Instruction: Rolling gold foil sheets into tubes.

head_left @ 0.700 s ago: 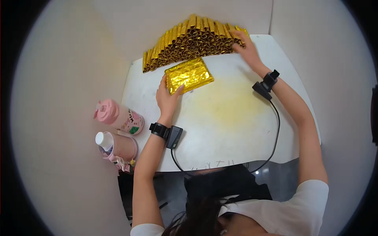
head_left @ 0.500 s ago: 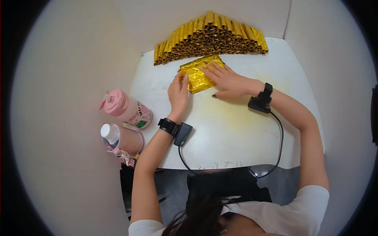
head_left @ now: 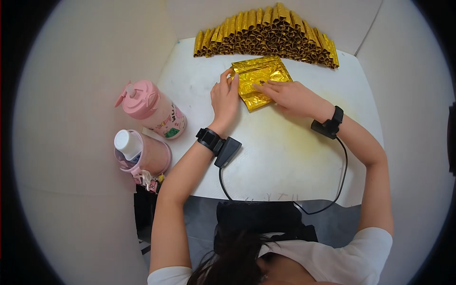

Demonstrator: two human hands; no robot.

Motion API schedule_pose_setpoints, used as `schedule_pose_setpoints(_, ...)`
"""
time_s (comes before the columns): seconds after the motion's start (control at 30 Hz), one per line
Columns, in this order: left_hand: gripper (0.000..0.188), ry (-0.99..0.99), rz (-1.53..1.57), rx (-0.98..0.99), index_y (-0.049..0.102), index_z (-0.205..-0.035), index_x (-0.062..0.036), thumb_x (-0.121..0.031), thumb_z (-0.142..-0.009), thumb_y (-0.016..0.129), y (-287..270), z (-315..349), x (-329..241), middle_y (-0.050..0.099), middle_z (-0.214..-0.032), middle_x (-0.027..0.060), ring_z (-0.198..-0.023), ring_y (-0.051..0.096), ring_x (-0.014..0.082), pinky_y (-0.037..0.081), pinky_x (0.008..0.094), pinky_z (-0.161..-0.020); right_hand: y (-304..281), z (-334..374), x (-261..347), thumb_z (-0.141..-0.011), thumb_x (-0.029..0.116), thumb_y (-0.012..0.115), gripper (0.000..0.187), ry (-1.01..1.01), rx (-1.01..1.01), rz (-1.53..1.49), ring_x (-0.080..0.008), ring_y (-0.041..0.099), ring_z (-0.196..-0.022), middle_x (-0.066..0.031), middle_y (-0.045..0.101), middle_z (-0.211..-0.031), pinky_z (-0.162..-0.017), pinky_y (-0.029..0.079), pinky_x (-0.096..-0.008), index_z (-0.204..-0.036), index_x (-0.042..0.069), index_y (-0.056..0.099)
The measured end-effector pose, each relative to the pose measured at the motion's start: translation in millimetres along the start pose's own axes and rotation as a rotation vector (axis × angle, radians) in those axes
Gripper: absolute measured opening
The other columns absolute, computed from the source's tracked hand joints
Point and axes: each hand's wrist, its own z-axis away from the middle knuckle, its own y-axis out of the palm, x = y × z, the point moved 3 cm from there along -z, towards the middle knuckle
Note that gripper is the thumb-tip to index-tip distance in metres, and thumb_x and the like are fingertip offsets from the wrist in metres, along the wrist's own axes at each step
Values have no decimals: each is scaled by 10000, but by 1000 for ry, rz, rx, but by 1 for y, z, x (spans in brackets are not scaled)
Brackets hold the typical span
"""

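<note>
Gold foil packet (head_left: pixel 251 78) lies on the desk (head_left: pixel 270 152), upper centre of frame, between our two grips. Our left grip (head_left: pixel 225 99) is at its left edge, fingers curled, thumb touching the edge; we can't tell if it's clamped or just bracing. Our right grip (head_left: pixel 298 98) covers the packet's lower right, fingers together, tips on the top face near the middle; we can't tell if they pinch foil. Gold roll pile (head_left: pixel 266 35) sits at top of frame, apart from the packet.
</note>
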Motion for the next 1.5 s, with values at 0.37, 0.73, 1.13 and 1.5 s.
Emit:
schedule_pose_setpoints(0.37,429,113,330,-91,524,-1227,-5,-344,-982,426,-9,1,-21,562,-1224,136,-1077,544,247,372,364,-978,-44,19,-19,-855,105,503,453,432,-389,-993,-190,647,-761,-72,677,-926,-701,507,-288,-1307,100,478)
schedule_pose_setpoints(0.73,359,-221,738,248,512,-1227,28,-135,-918,597,12,24,-36,657,-1055,125,-833,654,123,533,226,-689,35,35,-18,-873,92,559,328,680,-595,-1767,-105,620,-886,-80,646,-1043,-767,490,-231,-1192,21,528)
schedule_pose_setpoints(1.13,396,-307,710,193,478,-1264,-2,-106,-907,612,15,23,-27,695,-942,119,-823,663,119,526,241,-688,26,34,-18,-954,150,410,392,445,-668,-1838,-122,581,-1031,-111,586,-1209,-889,449,-246,-1335,57,419)
schedule_pose_setpoints(1.5,844,-188,759,215,140,-1468,-168,13,-826,657,18,30,-40,610,-1105,184,-970,644,206,547,330,-827,29,32,-10,-929,11,422,542,370,-592,-1756,-144,450,-1231,-107,396,-1438,-1032,354,-259,-1447,123,308)
